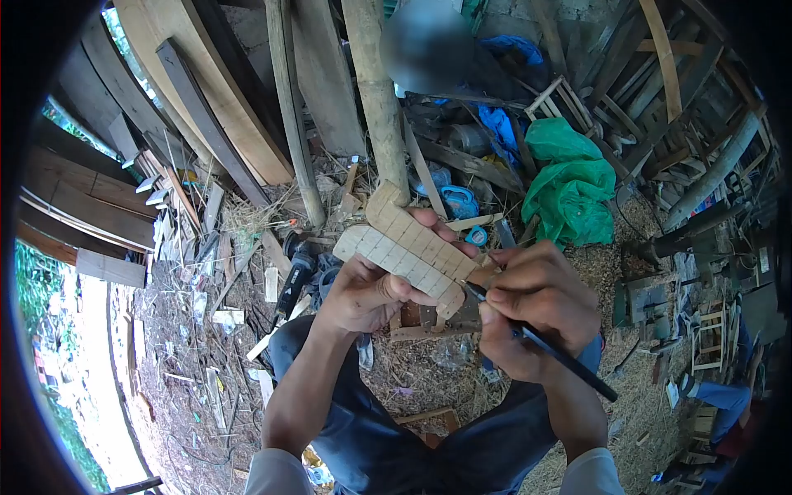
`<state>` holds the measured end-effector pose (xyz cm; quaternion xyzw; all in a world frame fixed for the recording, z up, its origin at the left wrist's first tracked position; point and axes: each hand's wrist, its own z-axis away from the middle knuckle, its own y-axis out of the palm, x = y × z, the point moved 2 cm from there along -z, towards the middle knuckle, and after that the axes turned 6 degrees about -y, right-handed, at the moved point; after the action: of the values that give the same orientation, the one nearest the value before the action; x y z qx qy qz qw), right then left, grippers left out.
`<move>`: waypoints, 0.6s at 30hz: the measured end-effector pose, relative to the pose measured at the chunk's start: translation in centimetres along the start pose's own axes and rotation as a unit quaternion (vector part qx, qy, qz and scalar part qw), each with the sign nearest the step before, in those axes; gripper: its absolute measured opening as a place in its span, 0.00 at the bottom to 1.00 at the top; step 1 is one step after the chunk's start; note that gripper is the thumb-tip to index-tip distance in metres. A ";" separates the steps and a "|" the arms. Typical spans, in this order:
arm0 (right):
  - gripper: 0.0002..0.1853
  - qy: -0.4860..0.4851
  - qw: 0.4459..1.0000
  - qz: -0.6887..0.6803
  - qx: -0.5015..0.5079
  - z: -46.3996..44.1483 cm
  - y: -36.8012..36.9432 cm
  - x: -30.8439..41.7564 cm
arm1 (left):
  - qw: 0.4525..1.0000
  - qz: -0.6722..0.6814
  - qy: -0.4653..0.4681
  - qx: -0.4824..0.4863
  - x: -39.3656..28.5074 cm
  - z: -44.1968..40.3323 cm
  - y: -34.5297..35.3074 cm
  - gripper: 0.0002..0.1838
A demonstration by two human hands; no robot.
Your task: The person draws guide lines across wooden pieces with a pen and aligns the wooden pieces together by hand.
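Note:
My left hand [367,297] grips a pair of pale shaped wooden pieces [412,254] from below and the side, its thumb on the near edge. The pieces lie side by side, with rounded ends and thin dark lines drawn across them; I cannot tell if they are joined. My right hand [540,309] is closed around a slim black pen [569,363]. The pen's tip is close to the right end of the wood; whether it touches is unclear. Both hands are above my lap.
A small wooden frame [421,326] lies below the hands. To the left is a black power tool [297,276] on debris. A green plastic bag [569,186], leaning planks [223,91] and a wooden post [375,99] stand ahead. Another person's leg [718,396] shows at right.

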<state>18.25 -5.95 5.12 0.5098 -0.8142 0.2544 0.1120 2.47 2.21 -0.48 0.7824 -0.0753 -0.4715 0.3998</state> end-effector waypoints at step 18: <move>0.09 0.011 1.000 -0.010 -0.009 -0.1 0.0 0.1 | 1.000 -0.002 0.027 0.012 -0.3 0.0 -0.4 0.34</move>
<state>18.17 -5.96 5.24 0.5141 -0.8099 0.2516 0.1280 2.18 2.63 -0.54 0.7999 -0.0679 -0.4500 0.3912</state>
